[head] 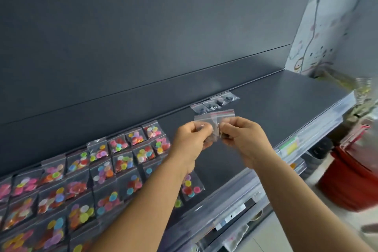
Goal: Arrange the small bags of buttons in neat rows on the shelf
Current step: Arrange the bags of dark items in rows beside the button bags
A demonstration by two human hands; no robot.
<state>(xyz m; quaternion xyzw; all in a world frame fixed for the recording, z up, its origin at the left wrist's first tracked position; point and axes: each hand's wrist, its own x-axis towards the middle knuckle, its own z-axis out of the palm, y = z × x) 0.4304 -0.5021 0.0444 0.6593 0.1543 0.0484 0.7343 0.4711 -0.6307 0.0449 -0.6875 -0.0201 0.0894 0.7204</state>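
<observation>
- The two bare forearms come up from the lower edge of the view, and they are the nearest things to the camera.
- The left hand [191,139] has its fingers curled, and it pinches a small clear bag [201,122] between the thumb and the fingertips.
- The right hand [243,139] has its fingers curled as well, and it pinches a few clear bags with a red strip on top [223,114]; what is inside them is hard to see.
- Both hands are close together, almost touching, and they hold these bags above the dark shelf [276,108], near its middle.
- Behind the hands, at the back edge of the shelf, a short row of bags with dark buttons [214,102] lies flat.
- To the left, many bags of colourful buttons [102,172] lie in several rows, one beside the other, and they cover the left part of the shelf.
- One bag of colourful buttons [191,186] lies near the front edge, just under the left forearm.
- On the right, below the shelf, a red bucket [351,178] stands on the floor.
</observation>
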